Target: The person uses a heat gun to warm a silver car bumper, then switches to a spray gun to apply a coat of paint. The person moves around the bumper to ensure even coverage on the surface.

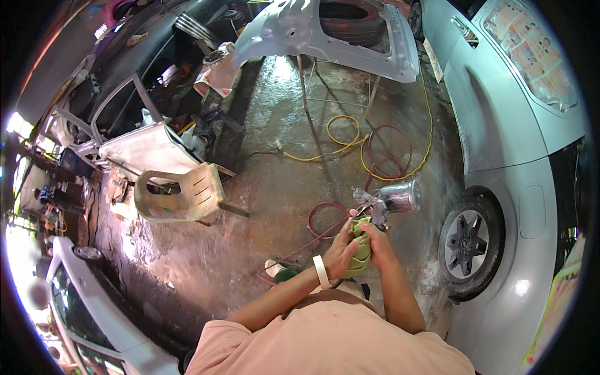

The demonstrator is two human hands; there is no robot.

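Note:
Both my hands are close together in front of my body, around a paint spray gun (373, 209) with a silver metal cup (401, 196) lying sideways toward the right. My right hand (380, 244) grips the gun near its handle, its thumb up against the metal. Light green cloth (358, 261) is bunched between my palms and partly covers the handle. My left hand (341, 253), with a white band at the wrist, presses on this cloth from the left, fingertips reaching the gun. The lower grip is hidden.
Red hose (307, 220) and yellow hose (426, 156) loop across the wet floor. A plastic chair (181, 192) stands left. A silver car (506, 131) with its wheel (470, 244) is close on the right. Ahead, a grey body panel (275, 30) rests on a stand.

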